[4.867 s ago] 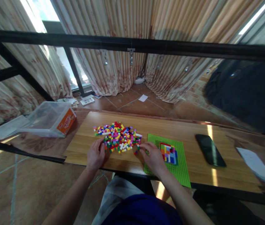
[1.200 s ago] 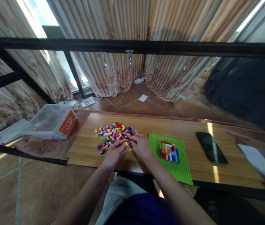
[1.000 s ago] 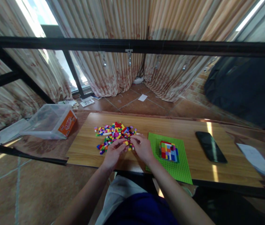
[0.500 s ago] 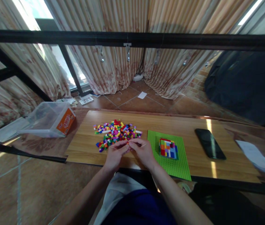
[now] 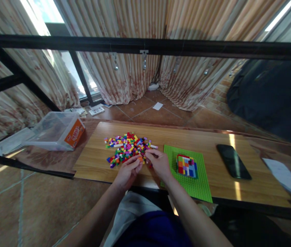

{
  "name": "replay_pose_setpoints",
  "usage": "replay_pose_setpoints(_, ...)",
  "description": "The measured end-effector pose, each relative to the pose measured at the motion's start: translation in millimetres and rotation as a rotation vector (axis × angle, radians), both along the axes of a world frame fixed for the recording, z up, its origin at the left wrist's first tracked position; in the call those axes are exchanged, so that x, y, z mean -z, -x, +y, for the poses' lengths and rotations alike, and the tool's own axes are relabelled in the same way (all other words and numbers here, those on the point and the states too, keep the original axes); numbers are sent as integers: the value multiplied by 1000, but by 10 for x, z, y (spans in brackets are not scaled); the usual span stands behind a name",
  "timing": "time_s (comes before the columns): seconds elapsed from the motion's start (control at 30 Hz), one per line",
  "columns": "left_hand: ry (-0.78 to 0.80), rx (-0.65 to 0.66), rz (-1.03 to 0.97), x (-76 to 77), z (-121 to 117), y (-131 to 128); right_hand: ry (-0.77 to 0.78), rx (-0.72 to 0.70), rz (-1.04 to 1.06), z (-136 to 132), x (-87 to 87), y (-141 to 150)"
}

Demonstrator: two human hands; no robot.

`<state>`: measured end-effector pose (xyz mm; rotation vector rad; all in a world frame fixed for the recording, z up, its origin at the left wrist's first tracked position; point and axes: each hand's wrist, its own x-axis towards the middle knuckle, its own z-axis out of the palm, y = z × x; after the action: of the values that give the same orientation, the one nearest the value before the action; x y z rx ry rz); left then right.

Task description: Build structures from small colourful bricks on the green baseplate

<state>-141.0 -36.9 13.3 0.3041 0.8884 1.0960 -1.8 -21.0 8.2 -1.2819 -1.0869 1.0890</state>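
My left hand pinches a small orange toy brick between thumb and fingertips, at the near edge of a heap of loose bricks. Close beside it on the right, my right hand is closed in a pinch; what its fingertips hold, if anything, is too small to make out. Right of that hand lies a green studded baseplate. On the plate stands a low, roughly square build of multicoloured bricks.
The wooden board bears all of this, with a black phone at its right. White paper lies past the phone. A clear plastic bin with an orange label rests to the left. A dark metal bar crosses behind.
My fingertips have come apart. The right hand has shifted a little up and away from the left, and the orange brick now shows in the left fingers. The whole view has shifted slightly.
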Motion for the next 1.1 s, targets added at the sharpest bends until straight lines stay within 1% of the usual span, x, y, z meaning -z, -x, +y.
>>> replay_pose_setpoints(0.13, 34, 26, -30, -9, -14, 50, -115, -68, -540, 215, -29, -23)
replay_pose_setpoints(0.2, 29, 37, -23, -12, -20, 61, -129, -112, -713, 274, -37, -4)
replay_pose_setpoints(0.27, 27, 43, -5, -11, -19, 66, -145, -130, -790, 280, -40, 21)
replay_pose_setpoints(0.33, 31, 42, 15, -4, -13, 70, -175, -123, -785, 236, -45, 35)
replay_pose_setpoints(0.47, 44, 37, 45, 15, 4, 71, -228, -110, -643, 51, -86, 26)
replay_pose_setpoints(0.6, 28, 62, 32, 33, 25, 32, -239, -110, -544, -121, -137, 5)
replay_pose_setpoints(0.8, -79, 142, -1, 64, 28, -60, -229, -150, -515, -241, -109, -35)
replay_pose_setpoints(0.9, -129, 197, 36, 76, 20, -86, -228, -114, -500, -291, -90, -58)
replay_pose_setpoints(1.0, -146, 224, 100, 88, 19, -108, -234, -82, -523, -352, -125, -115)
replay_pose_setpoints(1.1, -143, 242, 174, 97, 23, -130, -233, -26, -543, -440, -184, -293)
